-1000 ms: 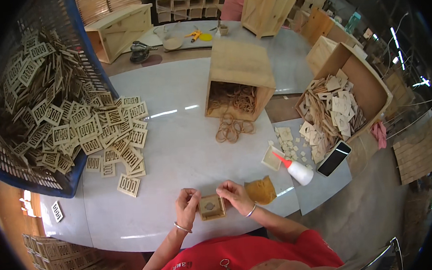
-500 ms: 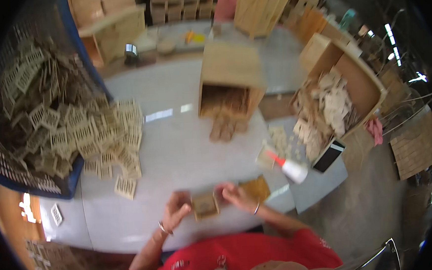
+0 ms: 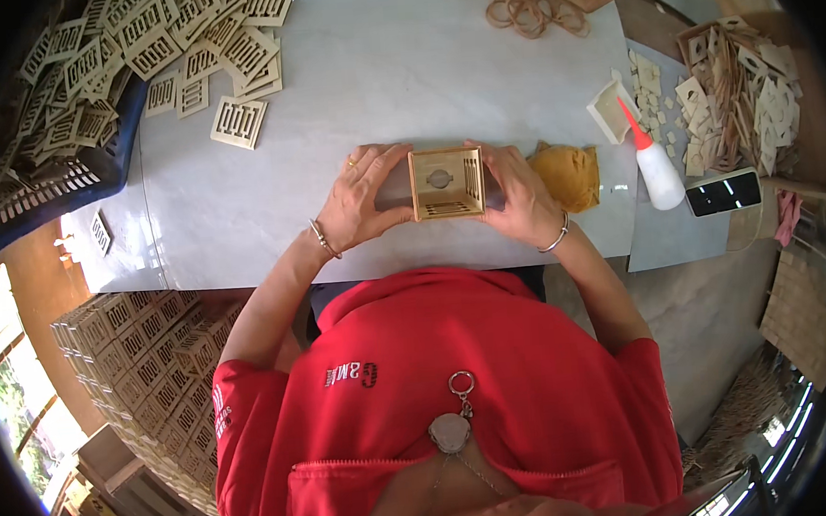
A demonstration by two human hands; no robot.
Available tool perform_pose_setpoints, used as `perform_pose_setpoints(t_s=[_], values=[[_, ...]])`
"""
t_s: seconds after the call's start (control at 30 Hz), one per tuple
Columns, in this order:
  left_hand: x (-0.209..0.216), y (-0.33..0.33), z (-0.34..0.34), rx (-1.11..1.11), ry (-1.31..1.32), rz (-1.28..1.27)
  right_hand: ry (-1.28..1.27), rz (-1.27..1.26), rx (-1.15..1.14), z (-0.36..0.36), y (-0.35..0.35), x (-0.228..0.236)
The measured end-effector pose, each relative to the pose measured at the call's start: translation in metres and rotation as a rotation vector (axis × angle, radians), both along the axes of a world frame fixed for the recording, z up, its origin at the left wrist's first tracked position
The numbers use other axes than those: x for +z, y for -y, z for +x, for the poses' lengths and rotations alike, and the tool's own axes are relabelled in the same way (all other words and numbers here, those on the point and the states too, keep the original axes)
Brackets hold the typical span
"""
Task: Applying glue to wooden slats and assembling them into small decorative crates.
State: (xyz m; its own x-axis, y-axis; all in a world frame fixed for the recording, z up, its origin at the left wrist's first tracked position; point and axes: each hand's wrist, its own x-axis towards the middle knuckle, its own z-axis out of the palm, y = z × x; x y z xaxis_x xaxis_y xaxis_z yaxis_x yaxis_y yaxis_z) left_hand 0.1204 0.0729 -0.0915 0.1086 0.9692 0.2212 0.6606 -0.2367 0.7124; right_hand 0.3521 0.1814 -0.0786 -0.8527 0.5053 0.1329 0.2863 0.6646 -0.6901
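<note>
A small wooden box with an open top sits in front of me, near the table's front edge. Slots are cut through its walls, and a round hole shows inside it. My left hand presses on its left side, fingers along the wall. On the opposite side my right hand grips it, thumb toward the near corner. Just beyond the right hand lies a folded yellow-brown cloth or pad.
Slotted wooden panels spill from a blue basket at left. Rubber bands lie at the back. To the right are a white glue bottle with a red nozzle, a phone and wood pieces. Stacked slotted boxes stand lower left.
My view has tilted down toward my body, so the table things appear higher. Both hands, earlier blurred at the box's sides, now hold it steadily from left and right.
</note>
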Motion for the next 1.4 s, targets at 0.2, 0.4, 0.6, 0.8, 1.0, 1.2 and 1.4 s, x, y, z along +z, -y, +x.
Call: perform_pose_setpoints(t_s=[0.2, 0.4, 0.6, 0.8, 1.0, 1.2, 1.4], values=[[-0.003, 0.004, -0.003, -0.029, 0.04, 0.039, -0.033, 0.042, -0.054, 0.0, 0.014, -0.007], [-0.003, 0.004, -0.002, -0.05, 0.008, 0.048, -0.048, 0.012, -0.038, 0.001, 0.005, -0.004], [-0.006, 0.002, -0.001, -0.039, 0.013, 0.065, -0.078, 0.032, -0.037, 0.002, 0.005, -0.008], [0.001, 0.001, -0.001, -0.025, -0.006, 0.083, -0.065, 0.05, -0.024, 0.0, 0.0, -0.003], [-0.006, 0.0, -0.004, -0.042, -0.019, 0.104, -0.098, 0.058, -0.01, -0.002, -0.002, -0.009], [0.002, 0.0, -0.003, -0.026, -0.031, 0.083, -0.116, -0.053, -0.009, 0.0, -0.003, -0.002], [0.026, 0.002, -0.005, -0.008, 0.414, -0.439, 0.062, -0.67, 0.001, 0.002, -0.015, 0.029]])
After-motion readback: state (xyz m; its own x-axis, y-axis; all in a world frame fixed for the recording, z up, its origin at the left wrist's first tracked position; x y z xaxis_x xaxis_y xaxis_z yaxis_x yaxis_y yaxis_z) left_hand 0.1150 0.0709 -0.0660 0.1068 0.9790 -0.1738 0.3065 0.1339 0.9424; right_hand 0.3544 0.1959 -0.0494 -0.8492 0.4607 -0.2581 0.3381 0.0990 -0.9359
